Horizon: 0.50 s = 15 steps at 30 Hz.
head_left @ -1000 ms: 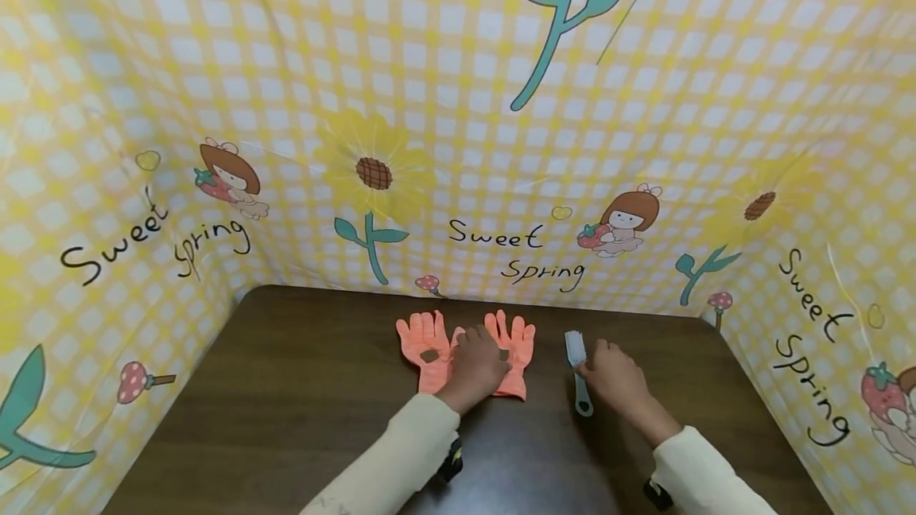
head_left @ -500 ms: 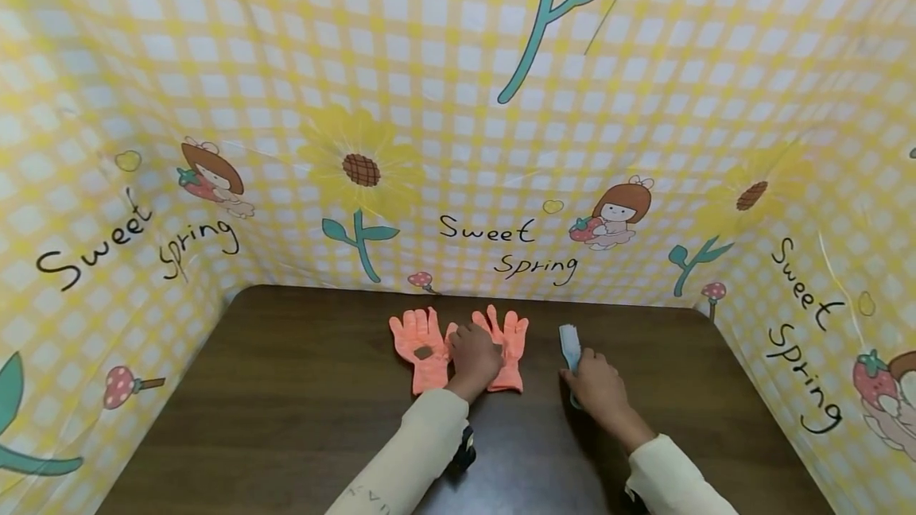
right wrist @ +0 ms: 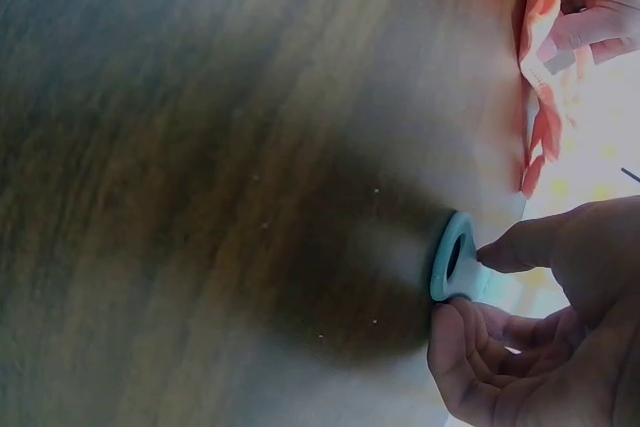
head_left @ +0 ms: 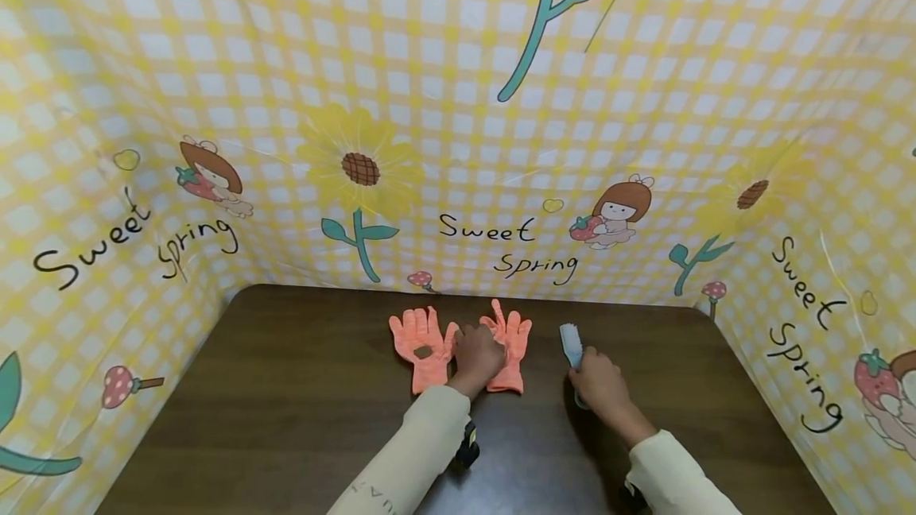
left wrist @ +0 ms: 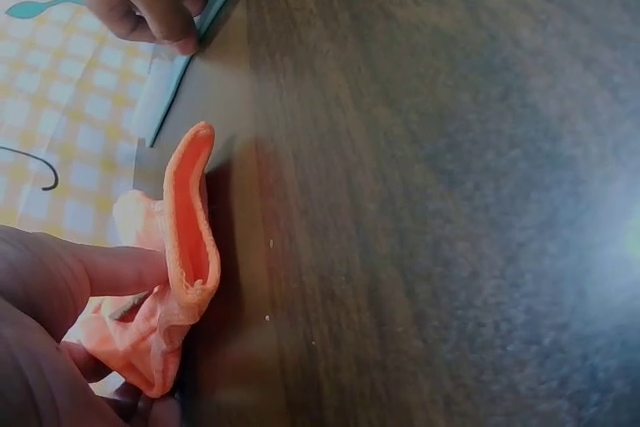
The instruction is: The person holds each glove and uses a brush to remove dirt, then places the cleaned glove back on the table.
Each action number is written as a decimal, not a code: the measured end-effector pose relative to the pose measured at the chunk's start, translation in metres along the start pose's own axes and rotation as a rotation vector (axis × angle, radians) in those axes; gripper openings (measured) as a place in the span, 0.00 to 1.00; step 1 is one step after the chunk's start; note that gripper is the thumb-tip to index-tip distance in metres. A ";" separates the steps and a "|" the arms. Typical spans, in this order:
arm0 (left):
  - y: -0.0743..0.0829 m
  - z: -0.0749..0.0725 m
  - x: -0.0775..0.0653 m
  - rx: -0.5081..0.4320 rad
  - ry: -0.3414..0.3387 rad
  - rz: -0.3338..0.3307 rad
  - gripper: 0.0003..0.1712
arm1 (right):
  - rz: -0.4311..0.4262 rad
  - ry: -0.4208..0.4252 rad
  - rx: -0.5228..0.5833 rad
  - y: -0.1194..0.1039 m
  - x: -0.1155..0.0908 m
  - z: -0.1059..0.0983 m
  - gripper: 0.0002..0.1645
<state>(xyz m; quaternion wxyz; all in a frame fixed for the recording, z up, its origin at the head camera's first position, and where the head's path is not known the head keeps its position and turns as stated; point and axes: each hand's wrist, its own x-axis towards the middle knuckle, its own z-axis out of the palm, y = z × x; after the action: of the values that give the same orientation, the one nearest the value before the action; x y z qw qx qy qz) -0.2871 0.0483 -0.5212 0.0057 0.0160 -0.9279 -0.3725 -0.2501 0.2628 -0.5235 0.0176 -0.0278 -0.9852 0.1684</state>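
Two orange work gloves lie palm up, side by side, on the dark table. My left hand (head_left: pixel 478 358) pinches the thumb side of the right-hand glove (head_left: pixel 514 360); in the left wrist view its thumb presses on the fabric of this glove (left wrist: pixel 165 332), and the cuff stands open. The other glove (head_left: pixel 417 331), with a brown patch on its palm, lies flat to the left. My right hand (head_left: pixel 603 388) grips a blue-grey brush (head_left: pixel 570 340) by the handle, bristle end pointing to the back. In the right wrist view the brush's looped handle end (right wrist: pixel 440 272) shows between thumb and fingers.
The brown wooden table (head_left: pixel 286 404) is closed in at the back and both sides by a yellow-checked cloth (head_left: pixel 465 141) with printed flowers and lettering. A black device is strapped to the left wrist (head_left: pixel 468 443).
My right hand has moved left onto the brush and closed its fingers round the handle. The left hand has taken hold of the right-hand glove, whose fingers have shifted slightly.
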 end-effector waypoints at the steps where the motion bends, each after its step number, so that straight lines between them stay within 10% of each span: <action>1: 0.000 0.000 0.000 -0.002 0.004 0.008 0.11 | -0.003 -0.002 0.003 0.000 0.000 0.000 0.18; 15: -0.006 -0.001 0.001 -0.007 -0.042 0.053 0.20 | 0.023 0.038 -0.049 -0.008 0.000 0.001 0.16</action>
<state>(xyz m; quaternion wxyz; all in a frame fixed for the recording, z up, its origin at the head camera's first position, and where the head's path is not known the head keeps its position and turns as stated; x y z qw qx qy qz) -0.2876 0.0434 -0.5247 -0.0040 -0.0164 -0.9266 -0.3758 -0.2505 0.2550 -0.5221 0.0339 -0.0427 -0.9881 0.1439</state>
